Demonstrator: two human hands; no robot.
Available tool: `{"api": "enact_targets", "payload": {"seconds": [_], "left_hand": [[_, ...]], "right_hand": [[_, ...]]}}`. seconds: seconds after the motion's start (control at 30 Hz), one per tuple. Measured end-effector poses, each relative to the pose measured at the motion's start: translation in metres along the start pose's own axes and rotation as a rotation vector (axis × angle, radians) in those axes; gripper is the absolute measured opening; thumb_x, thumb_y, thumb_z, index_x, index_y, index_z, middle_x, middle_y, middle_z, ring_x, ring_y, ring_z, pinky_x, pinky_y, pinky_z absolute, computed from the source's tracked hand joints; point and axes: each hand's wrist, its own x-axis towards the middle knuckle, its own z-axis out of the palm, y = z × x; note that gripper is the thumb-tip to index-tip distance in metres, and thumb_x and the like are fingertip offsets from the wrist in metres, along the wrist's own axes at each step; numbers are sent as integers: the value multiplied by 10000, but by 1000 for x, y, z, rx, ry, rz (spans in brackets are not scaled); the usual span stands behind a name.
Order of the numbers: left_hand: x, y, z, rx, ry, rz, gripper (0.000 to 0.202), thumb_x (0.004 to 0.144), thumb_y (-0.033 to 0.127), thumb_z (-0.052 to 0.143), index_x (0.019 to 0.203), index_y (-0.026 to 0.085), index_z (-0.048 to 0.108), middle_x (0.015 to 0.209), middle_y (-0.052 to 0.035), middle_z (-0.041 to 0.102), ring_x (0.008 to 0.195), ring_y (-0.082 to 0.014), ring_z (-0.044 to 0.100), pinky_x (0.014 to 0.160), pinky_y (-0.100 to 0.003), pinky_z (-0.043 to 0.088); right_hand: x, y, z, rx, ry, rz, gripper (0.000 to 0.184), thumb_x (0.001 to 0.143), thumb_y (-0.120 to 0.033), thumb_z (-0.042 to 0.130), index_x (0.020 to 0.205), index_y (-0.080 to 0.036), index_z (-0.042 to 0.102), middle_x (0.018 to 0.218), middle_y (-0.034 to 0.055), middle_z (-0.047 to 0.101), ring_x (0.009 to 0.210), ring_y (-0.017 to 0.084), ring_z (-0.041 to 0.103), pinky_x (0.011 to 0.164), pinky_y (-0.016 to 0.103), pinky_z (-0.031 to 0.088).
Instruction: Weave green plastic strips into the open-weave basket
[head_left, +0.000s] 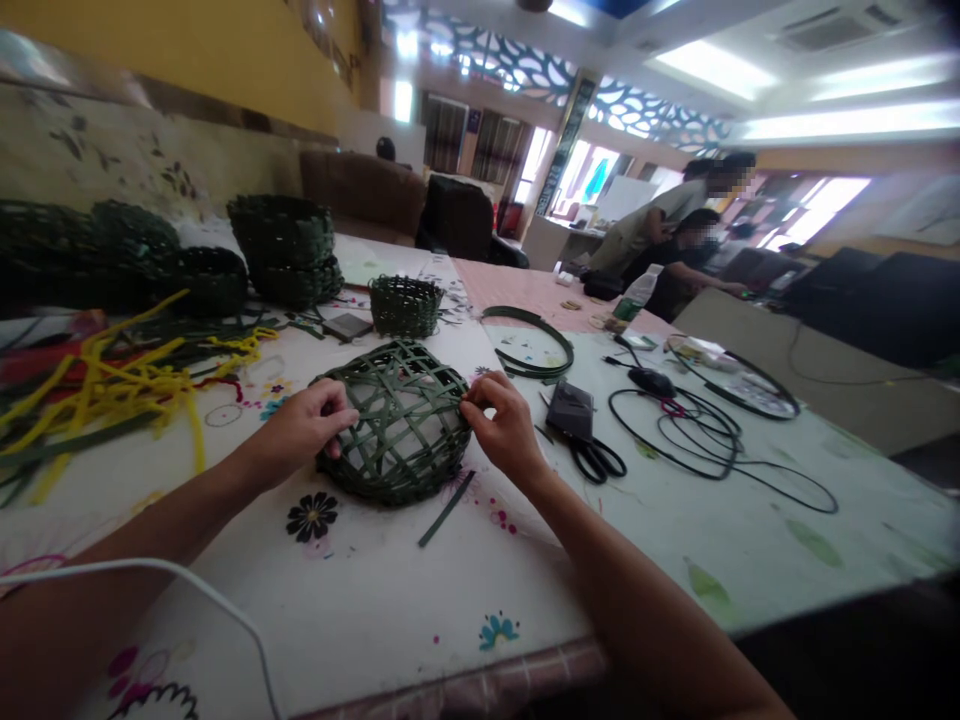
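Note:
A dark green woven basket (405, 425) made of flat strips lies on the flowered tablecloth, its open crisscross weave facing up. My left hand (319, 415) is closed on its left edge, fingers curled in and thumb against the strips. At the right edge my right hand (499, 420) pinches the weave between thumb and fingertips. The strip ends under the fingers are too small to make out. A loose green strip (446, 510) lies just in front of the basket. Behind it stands a small upright green basket (406, 305).
Stacked green baskets (285, 250) and yellow strips (112, 390) lie left. A strip coil (531, 342), black-handled scissors (596, 460), a dark flat box (570, 410), black cables (697, 430) and a bottle (636, 295) are right. A white cord (187, 575) crosses my left forearm. People (667, 220) are beyond.

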Motion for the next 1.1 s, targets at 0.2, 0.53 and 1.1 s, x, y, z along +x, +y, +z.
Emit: {"api": "enact_targets", "payload": {"seconds": [0.2, 0.53, 1.1], "left_hand": [[2, -3, -2, 9, -14, 11, 320, 682, 441, 646, 627, 222, 420, 572, 75, 448, 440, -113, 505, 480, -254, 381], [4, -7, -4, 47, -14, 29, 367, 680, 499, 655, 631, 216, 426, 566, 77, 448, 427, -114, 495, 492, -262, 365], [3, -14, -1, -99, 11, 20, 337, 713, 444, 668, 664, 204, 436, 551, 96, 426, 399, -75, 451, 433, -214, 326]], "right_hand": [[-3, -4, -4, -424, -69, -260, 243, 897, -67, 501, 946, -231, 675, 1083, 86, 621, 956, 219, 550, 935, 413, 422], [8, -1, 0, -544, -345, -444, 245, 959, -105, 492, 1053, -222, 685, 975, 60, 655, 912, 204, 499, 874, 350, 359], [12, 8, 3, -312, -342, -438, 237, 991, -146, 443, 931, -207, 664, 892, 65, 633, 876, 201, 485, 853, 345, 381]]}}
